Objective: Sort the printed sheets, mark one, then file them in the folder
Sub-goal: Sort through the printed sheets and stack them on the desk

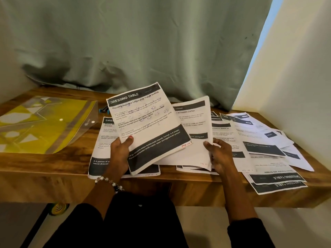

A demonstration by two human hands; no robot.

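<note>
Paper sorting looks in hand: your left hand (119, 154) grips a raised sheet (148, 126), your right hand (219, 153) pinches a second sheet (194, 140) over the right-hand pile (265, 138). Next, probably order them; the folder (43, 124) waits far left.

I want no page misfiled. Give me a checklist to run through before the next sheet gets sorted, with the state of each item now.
1. Left hand grips the lotion sheet: ok.
2. Right hand holds the coffee sheet: ok.
3. Page number on the lotion sheet readable: cannot tell, too small.
4. Folder within reach on the table: ok.
5. Folder open for filing: cannot tell.
6. Loose sheets at right stacked tidily: not ok, scattered, some over the edge.
</note>
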